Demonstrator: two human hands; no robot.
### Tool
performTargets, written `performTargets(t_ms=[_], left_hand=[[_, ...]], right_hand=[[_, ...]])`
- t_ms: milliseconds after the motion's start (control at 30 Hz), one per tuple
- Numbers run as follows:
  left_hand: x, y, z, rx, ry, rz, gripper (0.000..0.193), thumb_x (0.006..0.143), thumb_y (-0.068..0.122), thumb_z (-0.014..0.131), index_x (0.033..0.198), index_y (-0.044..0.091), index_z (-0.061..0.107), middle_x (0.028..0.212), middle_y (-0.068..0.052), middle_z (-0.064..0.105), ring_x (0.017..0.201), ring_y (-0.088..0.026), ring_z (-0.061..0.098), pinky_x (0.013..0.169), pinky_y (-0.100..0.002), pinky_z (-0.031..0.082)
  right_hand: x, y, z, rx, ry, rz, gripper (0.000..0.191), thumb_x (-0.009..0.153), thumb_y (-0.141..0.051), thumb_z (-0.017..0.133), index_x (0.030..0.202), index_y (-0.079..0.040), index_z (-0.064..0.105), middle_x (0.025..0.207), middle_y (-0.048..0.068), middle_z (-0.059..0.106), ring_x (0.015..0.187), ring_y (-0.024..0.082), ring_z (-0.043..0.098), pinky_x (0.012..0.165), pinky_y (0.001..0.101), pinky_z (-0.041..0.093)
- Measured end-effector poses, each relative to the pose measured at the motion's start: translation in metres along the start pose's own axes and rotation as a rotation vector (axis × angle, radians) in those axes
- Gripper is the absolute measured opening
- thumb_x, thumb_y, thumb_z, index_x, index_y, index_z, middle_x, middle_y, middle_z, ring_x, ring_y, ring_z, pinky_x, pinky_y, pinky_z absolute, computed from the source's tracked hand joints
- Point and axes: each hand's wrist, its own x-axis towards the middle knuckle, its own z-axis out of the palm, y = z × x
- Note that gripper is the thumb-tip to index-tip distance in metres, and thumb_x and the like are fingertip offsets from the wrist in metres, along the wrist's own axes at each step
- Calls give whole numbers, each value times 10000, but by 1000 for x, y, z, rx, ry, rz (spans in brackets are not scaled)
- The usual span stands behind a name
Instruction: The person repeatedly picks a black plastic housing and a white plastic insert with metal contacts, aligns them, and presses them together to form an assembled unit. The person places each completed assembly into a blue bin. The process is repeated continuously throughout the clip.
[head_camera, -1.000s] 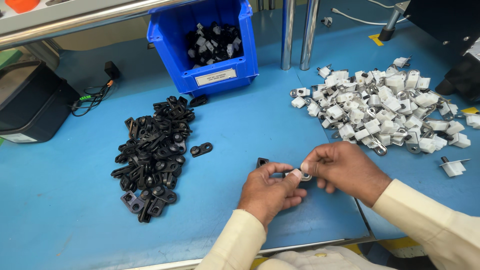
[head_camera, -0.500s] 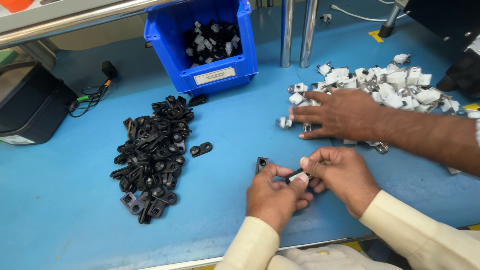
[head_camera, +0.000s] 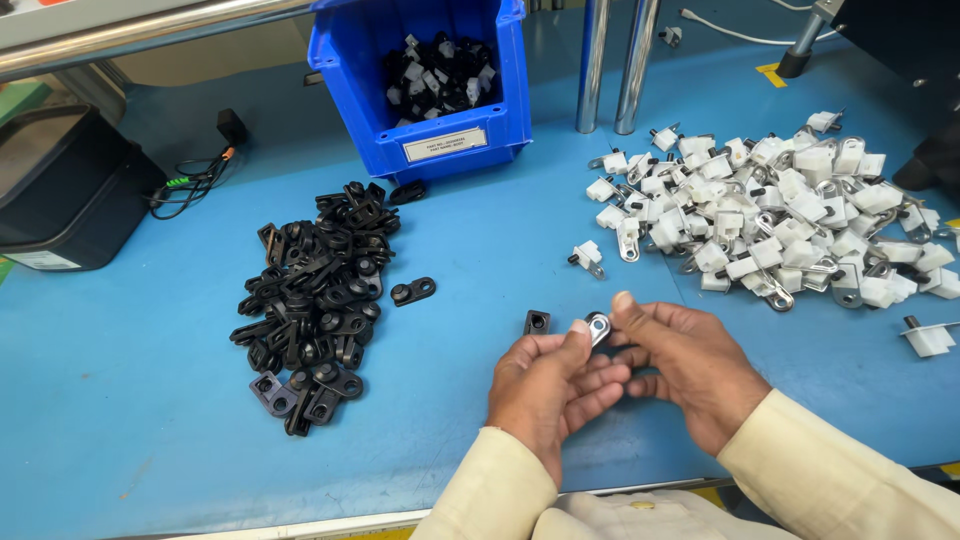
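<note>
A small metal clip (head_camera: 598, 328) is pinched between the fingers (head_camera: 578, 335) of the left hand (head_camera: 550, 385) and those of the right hand (head_camera: 685, 365), low in the middle of the frame, just above the blue tabletop (head_camera: 480, 260). Both hands are closed on it. A single black piece (head_camera: 537, 322) lies on the tabletop just left of the hands. A heap of black brackets (head_camera: 315, 295) is spread at centre left, and a pile of white parts (head_camera: 780, 215) at the right. At the upper middle a blue bin (head_camera: 440, 140) is filled partway with mixed black and white pieces. A black box (head_camera: 70, 205) is seen at the far left edge. The other person's hand, seen over the white pile half a second ago, has gone from view.
</note>
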Motion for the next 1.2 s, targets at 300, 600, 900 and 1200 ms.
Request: performTargets(t_ms=[300, 600, 900, 1200], left_hand=[[4, 0, 6, 24, -12, -1, 304, 920, 229, 675, 1097, 11, 560, 980, -181, 744, 865, -241, 763, 779, -342, 653], [7, 0, 4, -70, -66, 13, 292, 931, 226, 678, 1087, 13, 554, 992, -170, 736, 883, -227, 767, 788, -334, 659], [3, 7, 17, 151, 127, 93, 228, 925, 148, 663, 1093, 11, 593, 935, -153, 729, 796, -205, 763, 715, -311, 643], [9, 10, 11, 153, 93, 40, 240, 927, 150, 671, 1099, 4, 589, 920, -156, 737, 814, -216, 768, 733, -315, 655]], right_hand=[[3, 2, 9, 29, 27, -59, 382, 892, -396, 694, 873, -15, 714, 800, 101, 718, 717, 183, 665, 681, 337, 552], [4, 1, 12, 119, 18, 45, 315, 896, -328, 726, 894, -17, 679, 819, 90, 714, 725, 169, 656, 688, 328, 553], [17, 8, 20, 199, 127, 11, 264, 966, -254, 677, 917, 5, 661, 815, 96, 688, 675, 177, 606, 644, 325, 524], [18, -3, 11, 86, 22, 71, 393, 967, -386, 624, 913, 1, 656, 838, 118, 720, 761, 198, 690, 714, 346, 563]])
